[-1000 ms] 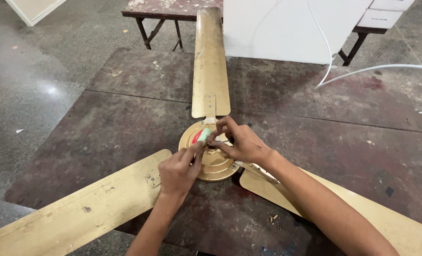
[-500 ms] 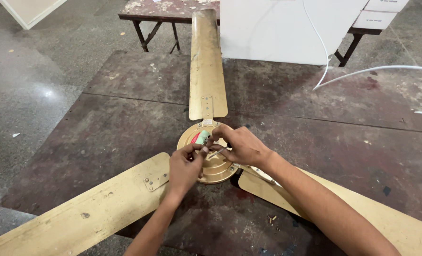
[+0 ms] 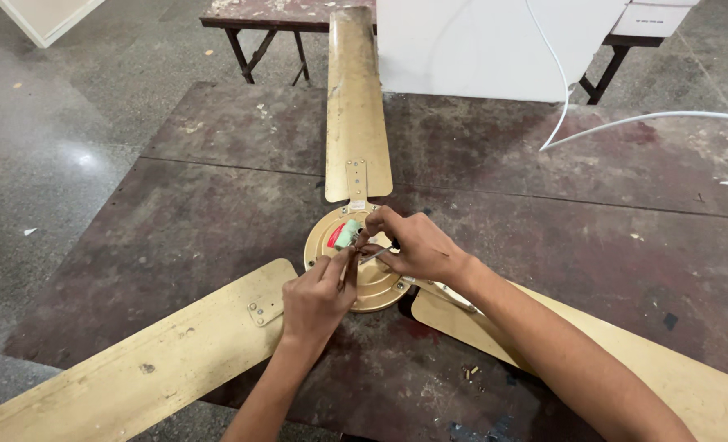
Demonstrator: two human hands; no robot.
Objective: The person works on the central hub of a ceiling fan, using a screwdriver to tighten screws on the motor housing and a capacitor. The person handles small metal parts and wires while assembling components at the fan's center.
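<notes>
- While the ceiling fan [image 3: 356, 245] is lying flat on the dark, stained worktop [image 3: 216, 188], both hands are meeting over its round gold hub [image 3: 372, 282], which is sitting at the middle of the worktop.
- The left hand [image 3: 319, 295] is coming in from the near side, its fingers pinched closed around thin brown wires [image 3: 349, 266] that are rising from the hub.
- The right hand [image 3: 413, 245] is reaching in from the right, its fingers curled shut on the same wires and on a slim metal tool [image 3: 376, 255]; what kind of tool it is cannot be told.
- The wires are lying just ahead of the left hand and just left of the right hand, running roughly up and away from the person; both hands are touching them, so neither is nearer.
- A small green and red part [image 3: 345, 235] is sitting on the hub just beyond the fingertips.
- Counted: one fan, one hub, three gold blades [image 3: 356, 106], one pointing away, one running near-left, one near-right under the right forearm.
- A white panel [image 3: 462, 45] and a white cable [image 3: 626, 121] are lying well apart, at the far side.
</notes>
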